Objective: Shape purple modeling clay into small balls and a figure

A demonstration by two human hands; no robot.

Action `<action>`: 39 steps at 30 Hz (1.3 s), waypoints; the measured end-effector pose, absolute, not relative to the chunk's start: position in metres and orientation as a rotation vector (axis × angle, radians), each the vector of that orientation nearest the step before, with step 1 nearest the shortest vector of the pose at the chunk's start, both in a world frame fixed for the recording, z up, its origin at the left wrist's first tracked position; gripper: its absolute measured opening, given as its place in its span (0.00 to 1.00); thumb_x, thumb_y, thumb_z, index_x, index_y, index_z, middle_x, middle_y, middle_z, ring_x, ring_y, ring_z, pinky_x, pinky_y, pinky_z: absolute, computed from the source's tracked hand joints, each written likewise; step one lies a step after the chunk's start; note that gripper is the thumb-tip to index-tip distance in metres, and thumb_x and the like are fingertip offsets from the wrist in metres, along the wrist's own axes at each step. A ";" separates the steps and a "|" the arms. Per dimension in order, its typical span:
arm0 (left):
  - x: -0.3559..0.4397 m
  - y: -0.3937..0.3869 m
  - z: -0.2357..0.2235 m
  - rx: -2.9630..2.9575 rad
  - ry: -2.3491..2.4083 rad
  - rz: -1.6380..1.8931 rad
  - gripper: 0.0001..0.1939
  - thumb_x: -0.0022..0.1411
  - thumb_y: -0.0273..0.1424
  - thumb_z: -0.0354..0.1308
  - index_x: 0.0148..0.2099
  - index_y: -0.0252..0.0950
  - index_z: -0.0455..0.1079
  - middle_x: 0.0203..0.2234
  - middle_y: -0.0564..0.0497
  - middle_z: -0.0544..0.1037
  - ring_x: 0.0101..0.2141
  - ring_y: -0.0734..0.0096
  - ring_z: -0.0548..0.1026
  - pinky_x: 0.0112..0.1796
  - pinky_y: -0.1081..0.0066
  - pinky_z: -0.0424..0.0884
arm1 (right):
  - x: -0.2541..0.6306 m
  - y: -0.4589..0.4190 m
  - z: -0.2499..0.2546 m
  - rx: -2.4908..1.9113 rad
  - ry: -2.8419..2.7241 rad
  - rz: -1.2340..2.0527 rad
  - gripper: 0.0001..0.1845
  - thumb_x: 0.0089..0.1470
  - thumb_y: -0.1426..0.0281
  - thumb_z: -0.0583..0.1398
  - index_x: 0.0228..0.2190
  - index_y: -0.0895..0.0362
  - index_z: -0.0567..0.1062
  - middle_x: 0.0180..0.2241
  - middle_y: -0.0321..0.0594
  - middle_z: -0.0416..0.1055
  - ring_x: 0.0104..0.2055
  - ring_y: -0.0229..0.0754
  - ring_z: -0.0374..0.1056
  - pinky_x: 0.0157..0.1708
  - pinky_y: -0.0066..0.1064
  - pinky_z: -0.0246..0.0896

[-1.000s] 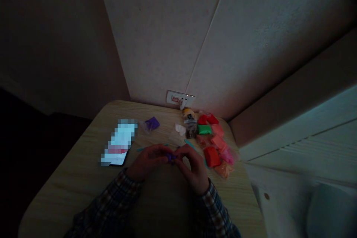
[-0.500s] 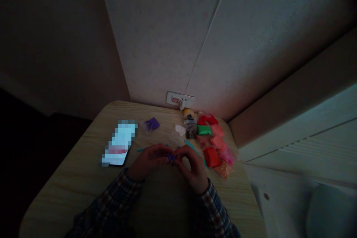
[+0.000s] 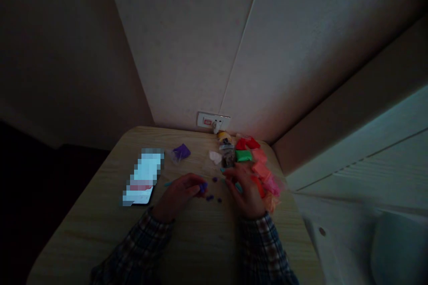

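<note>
Between the thumb and fingers of my left hand (image 3: 180, 193) is a lump of purple clay (image 3: 203, 187). My right hand (image 3: 245, 191) is over a teal modelling tool (image 3: 238, 187), with thumb and index finger apart and part of the tool hidden beneath it. Whether the fingers touch the tool I cannot tell. On the table between my hands lie small purple clay pieces (image 3: 210, 197). A second thin teal tool (image 3: 167, 184) shows partly behind my left hand.
A phone (image 3: 143, 176) with a lit screen lies at the left. Behind are a bag of purple clay (image 3: 181, 152), white clay (image 3: 215, 157) and a dark packet (image 3: 228, 158). Green (image 3: 244, 156), red and pink packets crowd the right. A wall socket (image 3: 213, 121) holds a plug.
My right hand has left the purple clay and moved right, over the teal tool. The left hand keeps the clay. Small purple pieces on the table have come into view.
</note>
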State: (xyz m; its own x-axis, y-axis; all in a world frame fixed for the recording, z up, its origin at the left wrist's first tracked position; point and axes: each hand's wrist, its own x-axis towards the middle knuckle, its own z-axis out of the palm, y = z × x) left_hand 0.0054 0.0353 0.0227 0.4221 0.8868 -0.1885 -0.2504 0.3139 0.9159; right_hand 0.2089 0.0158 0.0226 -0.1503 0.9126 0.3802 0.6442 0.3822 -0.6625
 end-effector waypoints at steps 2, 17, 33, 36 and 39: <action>0.006 0.035 0.021 0.926 0.807 0.876 0.11 0.46 0.35 0.63 0.32 0.33 0.71 0.25 0.51 0.75 0.27 0.73 0.72 0.32 0.71 0.68 | 0.211 0.016 0.020 -1.369 -1.984 0.505 0.07 0.54 0.73 0.53 0.35 0.55 0.70 0.30 0.40 0.69 0.33 0.42 0.65 0.34 0.35 0.60; 0.005 0.034 0.022 0.812 0.723 0.936 0.12 0.48 0.33 0.63 0.37 0.34 0.73 0.27 0.50 0.75 0.30 0.72 0.70 0.32 0.72 0.67 | 0.200 0.005 0.017 -1.442 -2.204 0.457 0.06 0.52 0.73 0.56 0.34 0.55 0.69 0.31 0.39 0.67 0.33 0.42 0.63 0.37 0.35 0.51; 0.004 0.036 0.024 0.805 0.765 0.952 0.13 0.46 0.33 0.63 0.36 0.33 0.71 0.28 0.51 0.75 0.28 0.74 0.70 0.32 0.72 0.65 | 0.179 0.003 0.007 -1.317 -2.219 0.537 0.08 0.49 0.77 0.56 0.33 0.55 0.68 0.34 0.37 0.67 0.38 0.41 0.62 0.37 0.33 0.48; 0.003 0.036 0.024 0.820 0.786 0.956 0.13 0.46 0.33 0.63 0.36 0.33 0.71 0.28 0.51 0.75 0.28 0.74 0.70 0.32 0.72 0.65 | 0.178 0.003 0.008 -1.291 -2.158 0.560 0.09 0.49 0.79 0.55 0.33 0.56 0.68 0.31 0.36 0.68 0.35 0.40 0.63 0.37 0.33 0.50; 0.003 0.036 0.023 0.814 0.789 0.953 0.13 0.46 0.33 0.63 0.36 0.33 0.71 0.28 0.51 0.74 0.29 0.74 0.70 0.32 0.72 0.66 | 0.179 0.003 0.008 -1.291 -2.080 0.561 0.08 0.50 0.77 0.54 0.33 0.56 0.68 0.29 0.37 0.69 0.32 0.40 0.63 0.35 0.33 0.53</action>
State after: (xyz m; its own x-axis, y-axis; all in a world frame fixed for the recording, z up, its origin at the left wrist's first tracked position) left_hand 0.0026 0.0363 0.0226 0.3648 0.9074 -0.2088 -0.3738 0.3481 0.8597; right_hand 0.1793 0.0029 0.0079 -0.3300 0.9014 0.2804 0.6382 0.4319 -0.6373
